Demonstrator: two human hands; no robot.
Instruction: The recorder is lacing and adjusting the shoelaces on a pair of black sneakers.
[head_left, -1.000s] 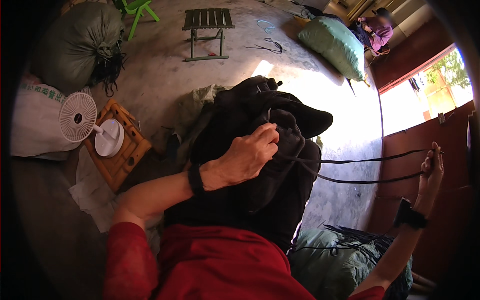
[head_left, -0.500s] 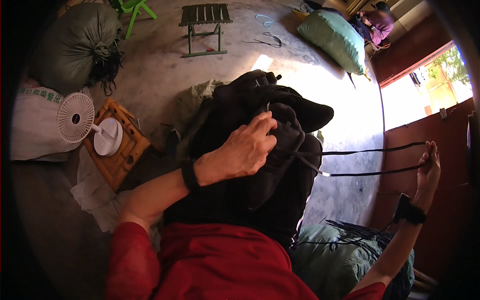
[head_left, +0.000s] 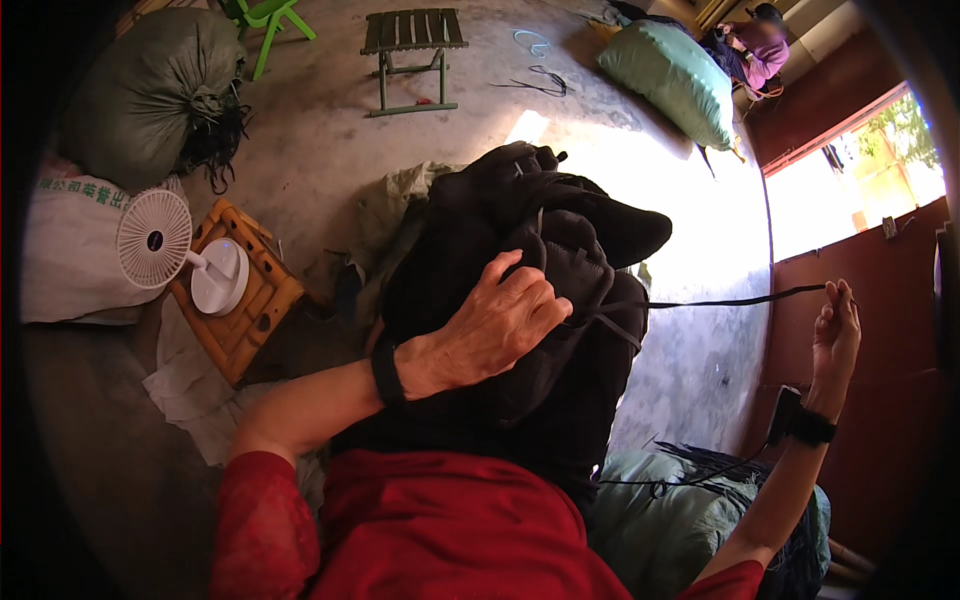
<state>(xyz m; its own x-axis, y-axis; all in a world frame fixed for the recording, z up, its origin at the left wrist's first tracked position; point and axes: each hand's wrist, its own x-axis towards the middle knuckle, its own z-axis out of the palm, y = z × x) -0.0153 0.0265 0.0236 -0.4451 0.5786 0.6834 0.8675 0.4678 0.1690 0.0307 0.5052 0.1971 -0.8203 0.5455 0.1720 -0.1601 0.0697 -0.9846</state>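
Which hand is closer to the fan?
Left. The left hand is to the right of the fan, not touching it; the right hand is much farther right, holding a black cord.

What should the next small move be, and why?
Perhaps a gentle outward pull with the right hand: it holds the black cord, which runs nearly straight from the dark item, while the left hand is over that item and could steady it.
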